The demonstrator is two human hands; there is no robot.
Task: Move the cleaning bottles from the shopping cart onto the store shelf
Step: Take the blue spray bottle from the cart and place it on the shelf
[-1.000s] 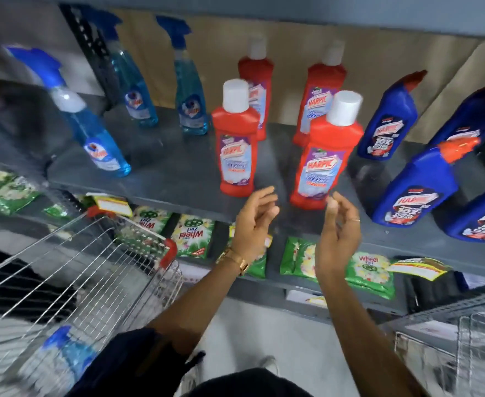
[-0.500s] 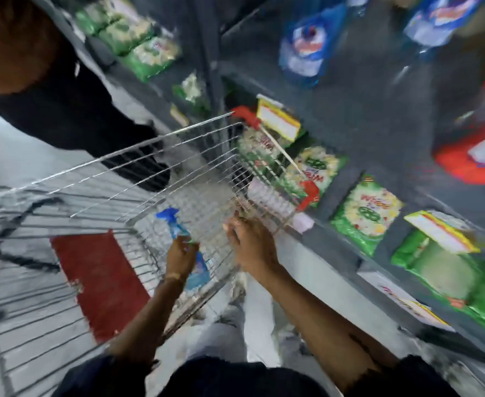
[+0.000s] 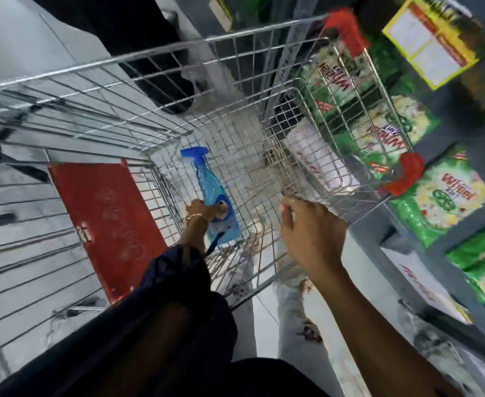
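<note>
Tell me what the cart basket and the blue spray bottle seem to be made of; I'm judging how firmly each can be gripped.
The cart basket looks like bare steel wire with a shiny silver finish: thin welded rods in a grid, catching highlights. The blue spray bottle looks like clear, glossy plastic holding blue liquid, with an opaque blue plastic trigger head; you can see through its body. The left hand is closed on it.

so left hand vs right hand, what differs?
The left hand is deep in the cart, closed around the blue spray bottle; the right hand grips the cart's wire rim. The left has a gold bracelet at the wrist, the right a ring. Both are closed on something.
</note>
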